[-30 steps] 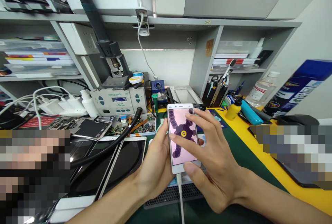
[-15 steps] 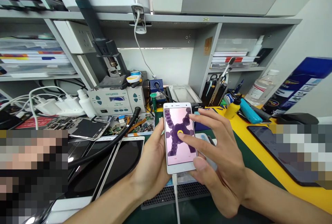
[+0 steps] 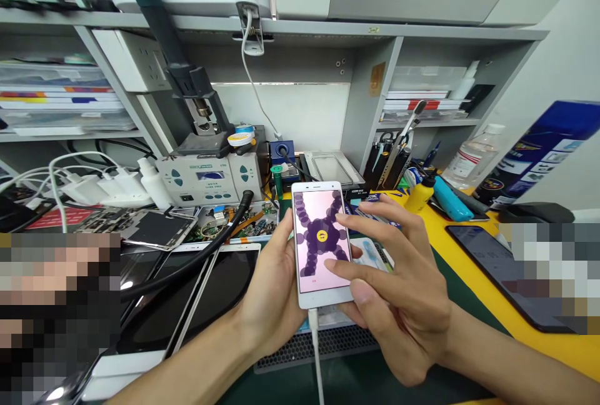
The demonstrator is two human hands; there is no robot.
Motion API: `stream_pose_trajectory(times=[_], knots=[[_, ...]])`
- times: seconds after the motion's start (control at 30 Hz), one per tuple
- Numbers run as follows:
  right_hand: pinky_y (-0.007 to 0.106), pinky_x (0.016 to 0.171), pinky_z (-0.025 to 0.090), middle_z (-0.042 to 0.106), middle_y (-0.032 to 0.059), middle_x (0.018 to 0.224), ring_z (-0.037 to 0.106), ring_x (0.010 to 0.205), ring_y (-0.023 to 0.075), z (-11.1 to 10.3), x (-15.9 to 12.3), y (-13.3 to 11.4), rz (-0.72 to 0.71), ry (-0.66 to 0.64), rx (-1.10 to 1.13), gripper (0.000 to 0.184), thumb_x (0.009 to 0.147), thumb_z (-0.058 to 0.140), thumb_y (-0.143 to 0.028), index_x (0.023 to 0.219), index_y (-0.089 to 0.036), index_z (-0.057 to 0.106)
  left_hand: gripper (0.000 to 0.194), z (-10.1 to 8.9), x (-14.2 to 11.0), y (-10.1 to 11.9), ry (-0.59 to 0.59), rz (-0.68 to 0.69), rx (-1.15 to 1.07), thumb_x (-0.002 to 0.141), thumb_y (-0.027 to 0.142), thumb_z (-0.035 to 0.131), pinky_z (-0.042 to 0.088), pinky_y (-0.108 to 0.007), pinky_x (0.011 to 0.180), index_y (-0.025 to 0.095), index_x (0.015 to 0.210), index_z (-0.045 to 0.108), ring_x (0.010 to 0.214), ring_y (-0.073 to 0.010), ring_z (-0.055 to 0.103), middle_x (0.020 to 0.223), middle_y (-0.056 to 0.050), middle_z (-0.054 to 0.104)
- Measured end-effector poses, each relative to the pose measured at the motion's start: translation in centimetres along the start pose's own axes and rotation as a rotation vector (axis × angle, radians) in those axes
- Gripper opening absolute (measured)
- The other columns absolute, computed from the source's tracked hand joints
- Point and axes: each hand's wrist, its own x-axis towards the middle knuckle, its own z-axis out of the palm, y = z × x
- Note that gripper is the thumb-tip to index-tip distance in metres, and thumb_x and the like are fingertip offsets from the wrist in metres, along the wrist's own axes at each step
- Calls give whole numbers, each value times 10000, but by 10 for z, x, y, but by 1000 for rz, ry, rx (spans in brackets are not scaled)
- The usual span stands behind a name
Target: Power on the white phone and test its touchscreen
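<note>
A white smartphone [image 3: 312, 205] is upright in my left hand [image 3: 267, 292], with the thumb along its left edge. Its pink screen bears an X of dark purple dots around a yellow circle. A white charging cable [image 3: 317, 349] runs down from the phone's bottom. Over the right side of the screen my right hand [image 3: 407, 286] is spread, fingers apart and holding nothing. One fingertip is at the lower middle of the screen; whether it touches, I cannot tell. Behind the phone, part of a light-coloured item [image 3: 372, 252] shows.
Left lie tablets or screens [image 3: 220, 280], crossed by a black hose [image 3: 187, 277]. Behind stands a grey control station [image 3: 210, 183] beside a tray of small parts [image 3: 257, 224]. To the right are a yellow bottle [image 3: 419, 195], a blue can [image 3: 539, 149] and a dark phone [image 3: 497, 267].
My right fingertip has moved down from the yellow circle to the lower screen, uncovering a small mark in the circle. The phone sits slightly higher and further left in view.
</note>
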Motion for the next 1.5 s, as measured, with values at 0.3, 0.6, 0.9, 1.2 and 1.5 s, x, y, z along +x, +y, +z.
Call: stream_pose_trajectory(times=[0.3,0.6,0.9,1.2,1.5], knots=[[693,1042,373,607,127,1341,492,1268,373,0,-1,2,-1,-24,-30,286,721,554,-124,917,-175,756,594,0,1,0,-9,-1,2,974,592,429,528,-388,866,176,1376,563,956,-273,705,1097,-121,723],[679,1052,391,694,105,1174,546,1195,353,-5,2,-3,-13,10,11,231,657,540,-85,760,-185,722,610,-2,1,1,-36,-24,-1,981,585,400,543,-407,841,131,1345,585,921,-290,715,1058,-143,735],[684,1032,390,656,139,1276,513,1239,362,-1,-2,1,-29,-29,7,275,691,560,-121,886,-163,749,584,-1,1,1,40,-9,33,969,580,434,546,-382,834,163,1343,599,868,-262,727,1011,-121,747],[687,1037,380,662,152,1255,514,1243,370,-3,-1,0,-15,1,10,274,687,535,-89,837,-147,756,593,-3,1,2,33,-24,23,961,597,441,552,-399,821,147,1310,608,869,-272,724,1024,-128,744],[644,1013,410,714,118,1115,553,1167,336,-2,1,-3,-12,45,56,203,675,517,-73,688,-158,701,548,-1,2,2,74,-10,27,955,569,483,559,-373,775,134,1253,630,828,-259,722,960,-122,752]])
